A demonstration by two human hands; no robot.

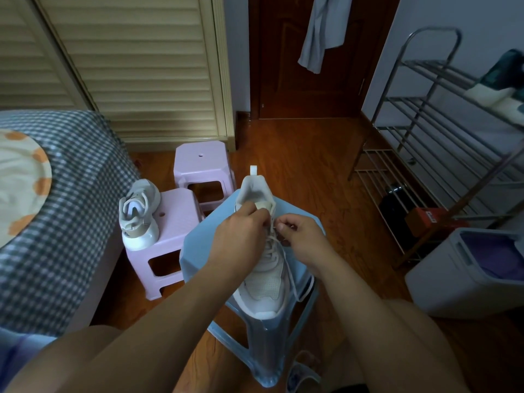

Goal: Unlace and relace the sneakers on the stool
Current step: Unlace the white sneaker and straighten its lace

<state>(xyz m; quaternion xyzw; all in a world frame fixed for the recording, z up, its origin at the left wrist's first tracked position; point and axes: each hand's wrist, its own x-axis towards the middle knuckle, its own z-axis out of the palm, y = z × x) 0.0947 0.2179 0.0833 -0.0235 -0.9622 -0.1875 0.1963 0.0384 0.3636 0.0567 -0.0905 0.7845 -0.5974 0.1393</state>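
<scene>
Both hands (pixel 241 236) pinching lace (pixel 295 282), sneaker (pixel 266 279) overhanging stool (pixel 198 245)

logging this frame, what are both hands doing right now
Left hand: pinching the sneaker tongue.
Right hand: pinching the lace.

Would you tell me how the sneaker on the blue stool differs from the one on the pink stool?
The sneaker on the blue stool lies flat, with both hands at its laces; the sneaker on the pink stool is tipped up on its side, untouched. The blue stool is nearer than the pink stool. Both sneakers are white.
</scene>
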